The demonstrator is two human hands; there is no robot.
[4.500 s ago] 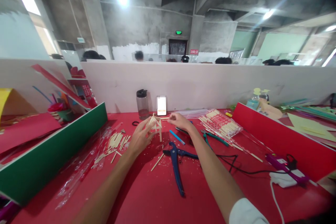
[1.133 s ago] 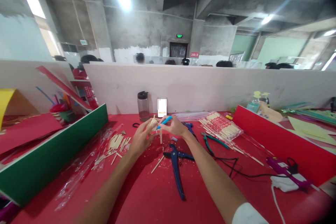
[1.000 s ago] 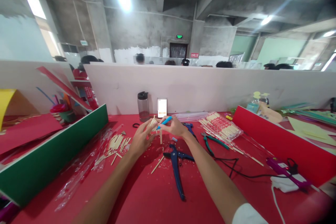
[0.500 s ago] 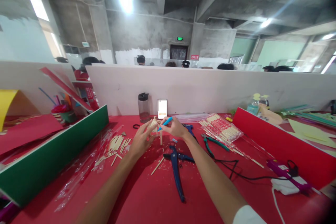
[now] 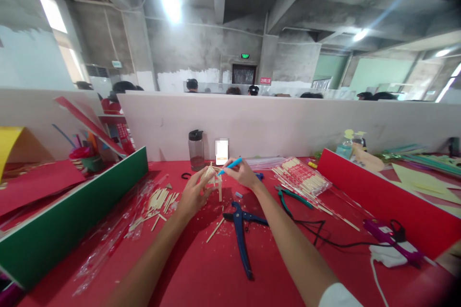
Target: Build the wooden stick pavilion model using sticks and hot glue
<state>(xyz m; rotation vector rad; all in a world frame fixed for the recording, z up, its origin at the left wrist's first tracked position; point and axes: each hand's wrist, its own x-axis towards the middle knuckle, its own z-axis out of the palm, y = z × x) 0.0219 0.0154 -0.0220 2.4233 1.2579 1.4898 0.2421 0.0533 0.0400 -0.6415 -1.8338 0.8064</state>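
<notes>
My left hand (image 5: 193, 195) is closed around the side of a small model made of wooden sticks (image 5: 220, 191), with a pointed top and legs reaching down. A blue pen (image 5: 230, 165) sits in the pinched fingers of my right hand (image 5: 245, 174), its tip at the model's upper right side. Whether the tip touches the sticks I cannot tell. Just below the hands lies a dark blue pair of cutters (image 5: 238, 225), spread on the red table (image 5: 194, 268). Cut stick pieces (image 5: 158, 200) lie in a loose pile left of my left hand.
Behind the model stand a phone (image 5: 222, 152) with a lit screen and a bottle (image 5: 196, 151). Green-handled pliers (image 5: 293, 197) and bundled sticks (image 5: 300, 176) lie on the right, near a purple glue gun (image 5: 391, 237) with a cable. Green (image 5: 90, 211) and red (image 5: 389, 196) boards flank the workspace.
The pen and my right hand have shifted slightly right, so the pen's tip stands a bit farther from my left fingers. My left hand keeps its grip on the model.
</notes>
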